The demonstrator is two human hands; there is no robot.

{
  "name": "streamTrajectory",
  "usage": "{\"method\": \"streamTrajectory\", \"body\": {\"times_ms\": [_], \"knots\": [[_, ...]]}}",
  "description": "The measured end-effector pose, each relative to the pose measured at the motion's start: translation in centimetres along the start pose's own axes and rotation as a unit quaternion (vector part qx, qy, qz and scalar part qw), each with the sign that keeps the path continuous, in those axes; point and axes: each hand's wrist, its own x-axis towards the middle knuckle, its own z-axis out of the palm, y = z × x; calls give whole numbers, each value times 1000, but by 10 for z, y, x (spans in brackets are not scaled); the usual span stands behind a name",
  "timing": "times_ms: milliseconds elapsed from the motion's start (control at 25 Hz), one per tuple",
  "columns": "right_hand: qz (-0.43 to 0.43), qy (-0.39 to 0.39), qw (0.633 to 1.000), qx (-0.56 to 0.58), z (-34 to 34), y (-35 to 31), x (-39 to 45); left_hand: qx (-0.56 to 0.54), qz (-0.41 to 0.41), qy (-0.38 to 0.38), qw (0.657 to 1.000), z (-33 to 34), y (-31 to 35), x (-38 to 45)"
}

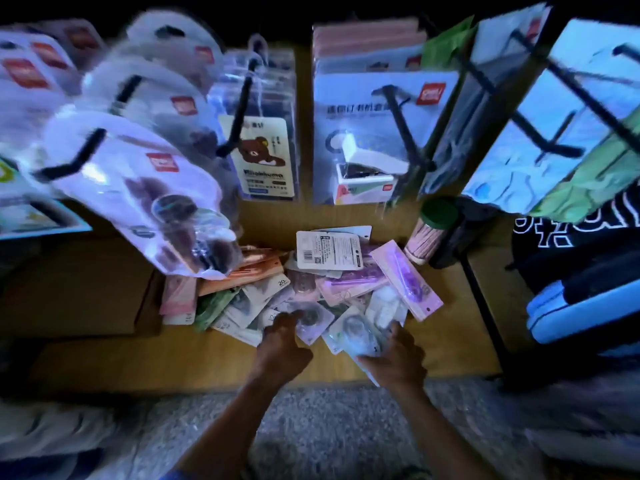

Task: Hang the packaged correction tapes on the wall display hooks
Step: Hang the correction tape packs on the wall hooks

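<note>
At far left, packaged correction tapes (145, 188) hang on black wall hooks (71, 164) (blurred). Below them a loose pile of packages (322, 282) lies on the wooden surface (194, 355). The left hand (282, 348) reaches into the pile, its grip pinching a clear packet (311, 320). The right hand (398, 358) has its grip closed around another clear blister pack (356, 332).

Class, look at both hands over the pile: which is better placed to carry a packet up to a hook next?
Probably the right hand: it already grips a clear packet. The left hand only reaches into the pile.
</note>
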Motion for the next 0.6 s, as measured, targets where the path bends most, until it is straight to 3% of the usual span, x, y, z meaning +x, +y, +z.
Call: {"method": "streamTrajectory", "body": {"times_ms": [80, 160, 240, 320, 360, 400, 480, 600], "knots": [[-24, 75, 995, 61, 19, -12, -5, 38, 2, -14, 999, 13, 9, 15], [18, 109, 959, 262, 40, -21, 6, -24, -29, 33, 999, 28, 18, 20], [76, 84, 877, 466, 47, -35, 21, -142, -31, 112, 983, 42, 22, 22], [125, -47, 756, 640, 54, -47, 26, -237, -45, 155, 958, 49, 19, 27], [155, -78, 726, 665, 56, -53, 25, -268, -52, 177, 946, 51, 16, 30], [178, -89, 733, 650, 55, -59, 20, -301, -64, 186, 933, 53, 11, 34], [204, -76, 790, 573, 59, -56, 18, -374, -123, 213, 894, 50, 9, 31], [199, -85, 812, 541, 56, -49, 14, -538, -196, 238, 785, 53, 18, 17]]}}
